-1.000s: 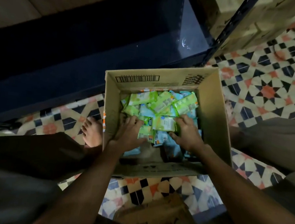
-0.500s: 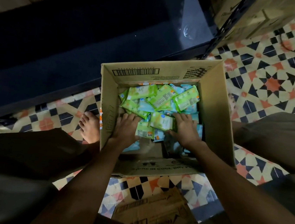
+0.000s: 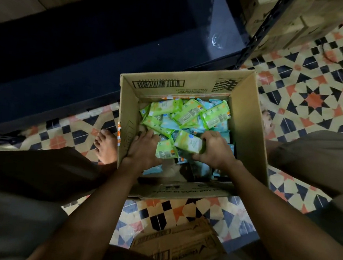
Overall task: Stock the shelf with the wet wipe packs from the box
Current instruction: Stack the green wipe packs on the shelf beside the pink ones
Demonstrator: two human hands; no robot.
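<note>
1. Nearest to the camera, a flattened brown cardboard piece (image 3: 176,246) lies on the patterned tile floor (image 3: 311,98), between the two forearms.
2. The open brown cardboard box (image 3: 250,126) stands on this floor, and both hands are inside it.
3. The right hand (image 3: 214,150) grips a light green wet wipe pack (image 3: 188,141); its fingers are curled over the right end of the pack and the thumb is below it.
4. The left hand (image 3: 144,146) lies on the packs by the left wall of the box. Its fingers point down into the pile, and I cannot tell if they hold something.
5. Another green pack (image 3: 165,151) lies between the two hands.
6. The pile of green and light blue wet wipe packs (image 3: 189,114) fills the far half of the box, in no order.
7. A bare foot (image 3: 105,146) stands just beside the left wall of the box.
8. Behind the box is the dark blue metal shelf (image 3: 88,60), low to the floor.
9. Brown cartons (image 3: 285,21) stand at the far right.
</note>
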